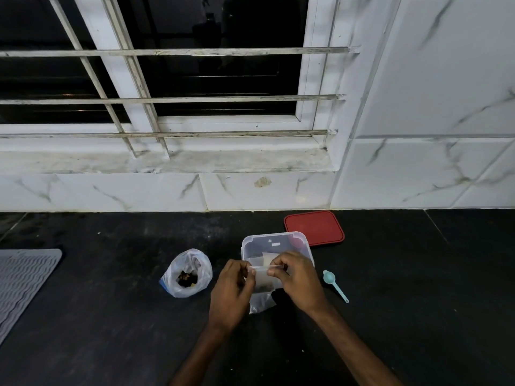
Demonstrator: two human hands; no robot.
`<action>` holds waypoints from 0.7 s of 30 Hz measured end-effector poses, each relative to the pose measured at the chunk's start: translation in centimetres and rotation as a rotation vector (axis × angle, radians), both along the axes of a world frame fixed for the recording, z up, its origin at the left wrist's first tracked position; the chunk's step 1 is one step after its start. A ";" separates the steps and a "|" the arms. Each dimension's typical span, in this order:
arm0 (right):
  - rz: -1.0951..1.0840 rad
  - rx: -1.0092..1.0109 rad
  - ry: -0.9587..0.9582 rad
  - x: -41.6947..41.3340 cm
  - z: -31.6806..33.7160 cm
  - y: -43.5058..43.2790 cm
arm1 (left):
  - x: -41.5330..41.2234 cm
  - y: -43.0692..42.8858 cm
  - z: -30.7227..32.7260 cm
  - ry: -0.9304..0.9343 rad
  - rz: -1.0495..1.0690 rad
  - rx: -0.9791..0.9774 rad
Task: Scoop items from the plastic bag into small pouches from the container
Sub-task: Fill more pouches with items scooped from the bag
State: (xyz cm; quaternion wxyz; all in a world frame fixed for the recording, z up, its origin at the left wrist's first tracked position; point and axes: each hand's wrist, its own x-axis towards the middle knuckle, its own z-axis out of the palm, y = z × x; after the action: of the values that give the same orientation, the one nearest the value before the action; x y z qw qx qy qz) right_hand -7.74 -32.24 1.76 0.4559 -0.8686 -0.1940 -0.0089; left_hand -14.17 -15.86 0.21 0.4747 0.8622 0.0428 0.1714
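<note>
A small clear pouch point(262, 282) hangs upright between my hands, just in front of the clear plastic container point(274, 240). My left hand point(232, 291) pinches the pouch's top edge on the left, and my right hand point(296, 277) pinches it on the right. More pale pouches point(264, 257) lie inside the container. To the left stands an open plastic bag point(187, 273) with dark items at its bottom. A light blue scoop point(334, 284) lies on the counter to the right of my right hand, untouched.
A red lid point(314, 228) lies flat behind the container near the tiled wall. A grey ribbed mat point(22, 280) covers the counter's left edge. The black counter point(111, 316) runs to a marble-tiled wall with a barred window above.
</note>
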 end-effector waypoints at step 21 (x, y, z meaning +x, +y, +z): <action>-0.039 0.013 0.160 -1.4 -0.8 0.3 | -0.6 0.3 -0.4 0.118 -0.098 0.047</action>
State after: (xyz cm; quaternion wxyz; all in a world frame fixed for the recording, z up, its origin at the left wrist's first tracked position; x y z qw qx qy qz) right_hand -9.18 -31.97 0.92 0.4752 -0.8672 -0.1402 0.0504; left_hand -14.78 -15.51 -0.17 0.4589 0.8827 0.0244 0.0981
